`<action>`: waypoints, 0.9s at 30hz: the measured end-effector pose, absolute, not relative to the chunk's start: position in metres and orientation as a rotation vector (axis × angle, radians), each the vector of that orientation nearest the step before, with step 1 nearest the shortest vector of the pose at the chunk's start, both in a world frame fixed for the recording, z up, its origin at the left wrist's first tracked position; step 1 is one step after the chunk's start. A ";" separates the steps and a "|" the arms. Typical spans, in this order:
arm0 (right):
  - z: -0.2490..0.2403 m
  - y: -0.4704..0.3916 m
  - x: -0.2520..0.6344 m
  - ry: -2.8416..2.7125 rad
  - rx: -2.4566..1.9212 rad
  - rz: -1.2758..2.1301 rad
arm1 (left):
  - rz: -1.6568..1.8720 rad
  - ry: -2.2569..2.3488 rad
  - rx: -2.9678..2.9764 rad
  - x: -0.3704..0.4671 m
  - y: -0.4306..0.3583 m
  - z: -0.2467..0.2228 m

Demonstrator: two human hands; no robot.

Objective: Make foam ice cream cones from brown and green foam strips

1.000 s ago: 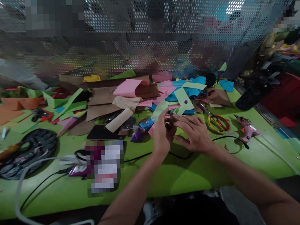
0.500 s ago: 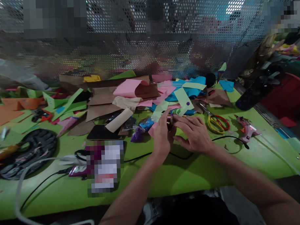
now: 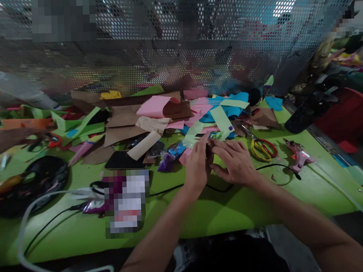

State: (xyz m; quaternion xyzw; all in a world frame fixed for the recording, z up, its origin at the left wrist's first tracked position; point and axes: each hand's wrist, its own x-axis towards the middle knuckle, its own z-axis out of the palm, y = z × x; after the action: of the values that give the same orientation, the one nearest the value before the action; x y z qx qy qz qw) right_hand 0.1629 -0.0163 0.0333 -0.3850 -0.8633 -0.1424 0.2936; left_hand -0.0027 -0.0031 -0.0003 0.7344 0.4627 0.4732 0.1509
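My left hand (image 3: 197,167) and my right hand (image 3: 232,160) meet over the green table, fingers bent toward each other around something small and dark that they mostly hide. A pale green paper strip (image 3: 221,118) with a small purple ball (image 3: 230,128) at its end lies just beyond my fingers. Another pale green piece (image 3: 193,134) is behind my left hand. Scissors with yellow and red handles (image 3: 261,149) rest to the right of my right hand. A purple packet (image 3: 166,163) lies left of my left hand.
A pink glue gun (image 3: 300,157) lies at the right of the green table (image 3: 220,214). Brown paper (image 3: 121,116), pink paper (image 3: 153,106) and a phone (image 3: 124,160) are beyond and left. Another person's hand (image 3: 11,138) reaches in at the far left, by a black tray (image 3: 49,180).
Another person's hand has come in at the far left, and the black tray there has shifted slightly. The purple ball has moved slightly right and down. My hands have barely moved.
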 end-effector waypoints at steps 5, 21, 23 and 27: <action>0.035 -0.017 0.162 -2.302 -1.037 -0.410 | 1.294 1.356 2.190 -0.002 -0.006 0.002; 0.037 -0.017 0.159 -2.290 -1.022 -0.428 | 1.247 1.401 2.214 -0.001 -0.006 0.004; 0.036 -0.017 0.160 -2.291 -1.003 -0.417 | 1.258 1.393 2.176 -0.002 -0.004 0.003; 0.035 -0.019 0.162 -2.262 -0.955 -0.379 | 1.323 1.354 1.966 -0.004 0.005 -0.001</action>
State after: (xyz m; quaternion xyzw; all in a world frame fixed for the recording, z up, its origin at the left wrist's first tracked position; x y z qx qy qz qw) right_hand 0.1623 -0.0186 0.0349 -0.3640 -0.8617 -0.1445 0.3226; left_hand -0.0037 0.0052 -0.0007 0.7050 0.4857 0.4746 0.2046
